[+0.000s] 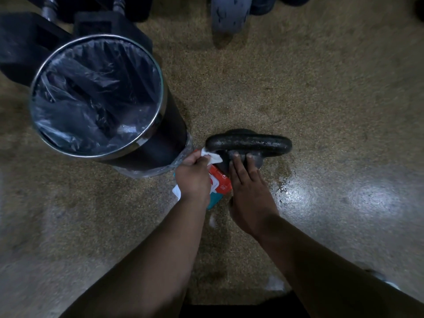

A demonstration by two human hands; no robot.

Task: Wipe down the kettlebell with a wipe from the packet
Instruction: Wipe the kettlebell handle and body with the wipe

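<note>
Left hand [193, 177] grip clenching wipe [212, 157], rubbing kettlebell [249, 144] handle end; right hand [247, 184] grip released, flat fingers bracing it steady.

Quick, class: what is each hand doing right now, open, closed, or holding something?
Left hand: grip closed on the white wipe, beside the kettlebell handle.
Right hand: open, straight fingers resting on the kettlebell.

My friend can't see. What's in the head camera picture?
A person's left hand holds a white wipe against a black kettlebell, while the right hand touches its body. An orange wipes packet lies beside it, near a lined bin.
</note>
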